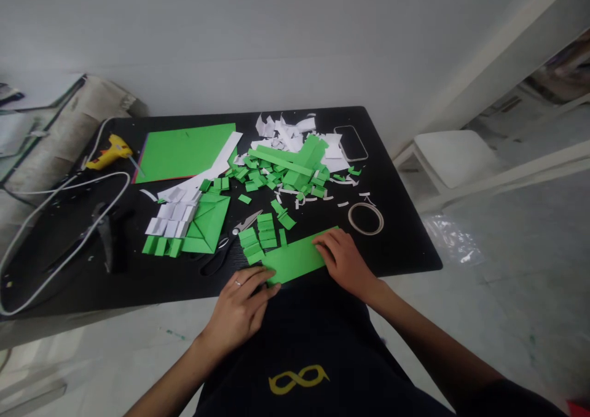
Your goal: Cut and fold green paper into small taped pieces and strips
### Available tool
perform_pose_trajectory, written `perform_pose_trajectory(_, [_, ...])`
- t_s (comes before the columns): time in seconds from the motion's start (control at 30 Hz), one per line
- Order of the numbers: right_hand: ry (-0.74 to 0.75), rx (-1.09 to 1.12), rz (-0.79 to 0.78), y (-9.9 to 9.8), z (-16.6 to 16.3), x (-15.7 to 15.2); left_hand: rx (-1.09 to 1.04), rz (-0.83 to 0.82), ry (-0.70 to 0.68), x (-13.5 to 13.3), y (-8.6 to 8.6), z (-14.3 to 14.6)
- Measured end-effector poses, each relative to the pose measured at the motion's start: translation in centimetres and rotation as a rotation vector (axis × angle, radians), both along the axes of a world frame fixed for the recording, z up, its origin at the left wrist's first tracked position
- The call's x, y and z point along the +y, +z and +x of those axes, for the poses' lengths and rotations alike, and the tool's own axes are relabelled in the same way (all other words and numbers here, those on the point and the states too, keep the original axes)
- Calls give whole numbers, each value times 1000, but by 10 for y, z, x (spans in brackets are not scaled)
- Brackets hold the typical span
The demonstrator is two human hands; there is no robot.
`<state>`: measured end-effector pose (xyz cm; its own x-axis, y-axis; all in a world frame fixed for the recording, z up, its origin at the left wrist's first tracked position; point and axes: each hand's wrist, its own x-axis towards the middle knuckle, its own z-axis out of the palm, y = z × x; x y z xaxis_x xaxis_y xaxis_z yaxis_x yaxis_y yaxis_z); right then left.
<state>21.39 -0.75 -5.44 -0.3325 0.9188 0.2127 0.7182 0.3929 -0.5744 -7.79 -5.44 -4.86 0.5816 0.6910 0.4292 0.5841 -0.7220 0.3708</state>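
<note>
A wide green paper strip (pixel 295 258) lies at the table's front edge, slanting up to the right. My left hand (pixel 241 304), with a ring on one finger, grips its left end between thumb and fingers. At the far end of the strip my right hand (pixel 346 262) pinches the upper edge, fingers bent. Just beyond the strip are folded green paper pieces (pixel 266 231). Scissors (pixel 233 240) with black handles lie partly open to the left of these pieces.
Green sheets (pixel 184 151), a yellow glue gun (pixel 109 153) with a white cable, and folded white pieces (pixel 171 218) occupy the left side. Green and white scraps (pixel 288 165) are heaped centrally. A tape roll (pixel 365 218) and a phone-shaped outline (pixel 353 144) are at right.
</note>
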Motion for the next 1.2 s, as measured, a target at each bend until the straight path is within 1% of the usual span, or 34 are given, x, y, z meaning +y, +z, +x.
perform_pose_trajectory(0.17, [-4,9,2,-1,0,0,-27,-15,-13,-1,0,-11])
perform_pose_trajectory(0.27, [-7,22,9,0,1,1,-83,-11,-13,-1,-2,-9])
perform_pose_trajectory(0.37, [-12,34,37,1,0,0,-124,-13,-16,2,-3,3])
perform_pose_trajectory(0.5, [8,35,128,5,-11,-9,-103,-92,30,8,-5,27])
perform_pose_trajectory(0.63, [99,24,43,6,-28,-22,-62,-128,88,13,-7,37])
perform_pose_trajectory(0.8, [63,18,-32,5,-37,-25,-53,-149,102,12,-11,36])
perform_pose_trajectory(0.97, [54,18,-97,11,-27,-21,-81,-147,104,11,-12,37])
perform_pose_trajectory(1.2, [-11,56,-186,17,2,-20,-91,-127,98,12,-12,38])
